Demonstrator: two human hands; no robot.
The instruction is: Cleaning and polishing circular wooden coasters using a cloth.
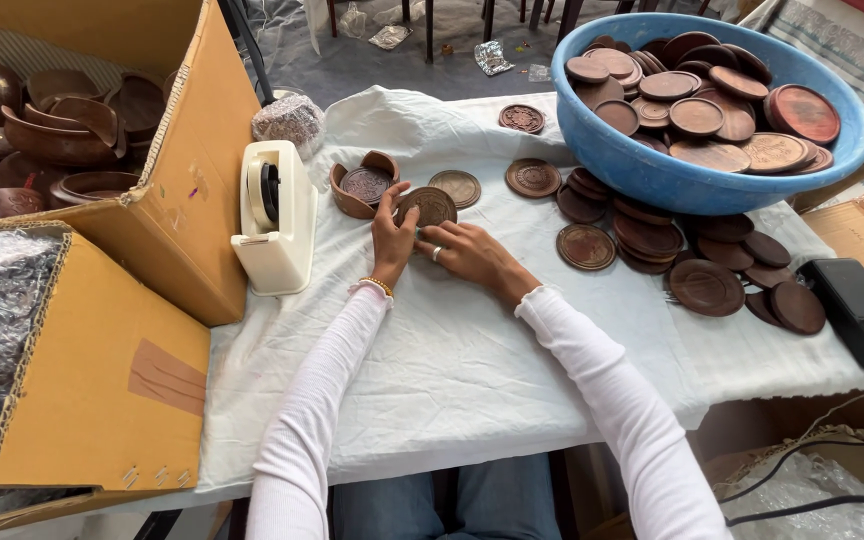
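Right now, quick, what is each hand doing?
Left hand: closed on the round carved wooden coaster, holding it up.
Right hand: fingers touching the same coaster's lower edge.

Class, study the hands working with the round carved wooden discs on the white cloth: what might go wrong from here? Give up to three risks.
1. Both the left hand and right hand grip one carved brown wooden disc; it might slip and strike the brown wooden coaster holder.
2. The loose pile of brown discs lies near the table's right edge; a nudge may drop some.
3. The heaped blue plastic basin could spill.
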